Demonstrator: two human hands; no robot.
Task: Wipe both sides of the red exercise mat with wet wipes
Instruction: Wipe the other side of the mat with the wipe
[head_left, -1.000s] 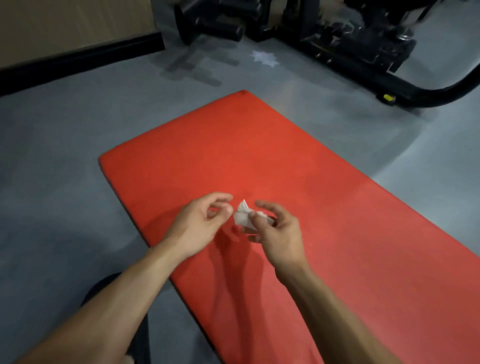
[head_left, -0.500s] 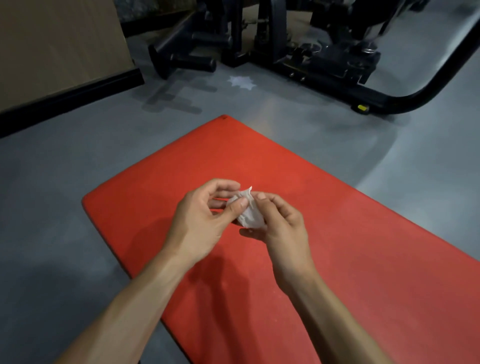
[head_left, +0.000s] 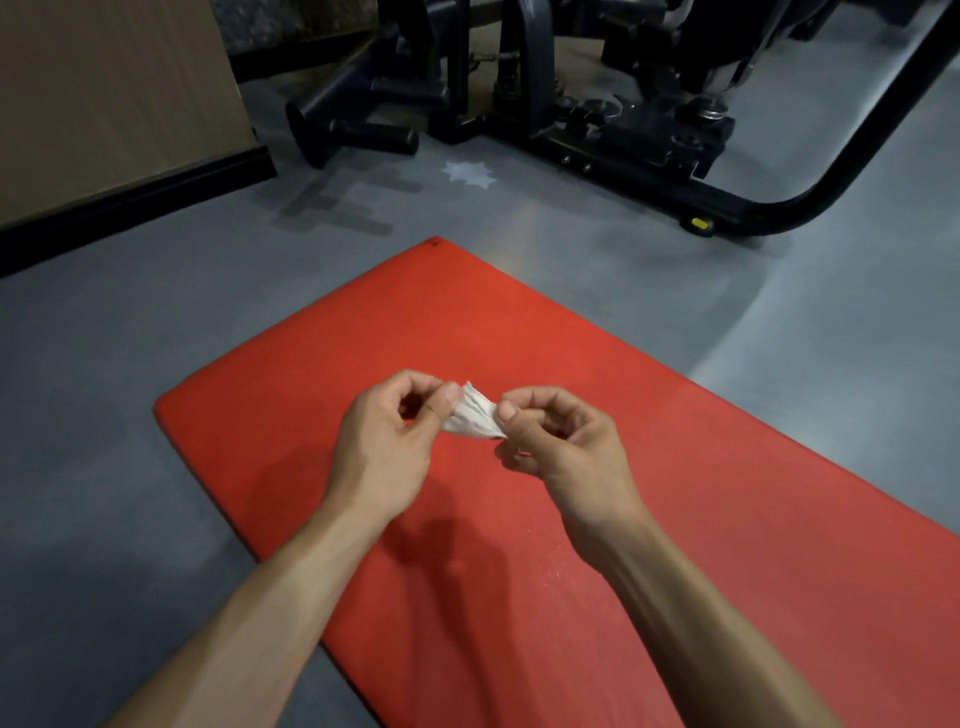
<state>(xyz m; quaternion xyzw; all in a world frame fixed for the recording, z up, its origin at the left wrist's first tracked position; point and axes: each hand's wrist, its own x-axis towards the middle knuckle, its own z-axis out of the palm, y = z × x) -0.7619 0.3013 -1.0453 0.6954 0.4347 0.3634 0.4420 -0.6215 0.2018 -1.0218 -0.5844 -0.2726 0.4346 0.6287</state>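
Grey floor (head_left: 130, 364) all round. Black gym machine (head_left: 597, 104) sat at the top, its curved tube (head_left: 857, 171) running right, with a yellow tag (head_left: 700, 224) on the base. White star-shaped mark (head_left: 470, 173) on the floor near it. Tan wall panel (head_left: 104, 88) with black skirting (head_left: 135, 200) stood top left.

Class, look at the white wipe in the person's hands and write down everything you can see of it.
The wipe is small, white and crumpled, a thin soft sheet with creases running along it. It is only partly unfolded, stretched between the two hands. The left hand pinches its left end and the right hand pinches its right end. It is held above the red mat and does not appear to touch it. Whether it is wet cannot be told.
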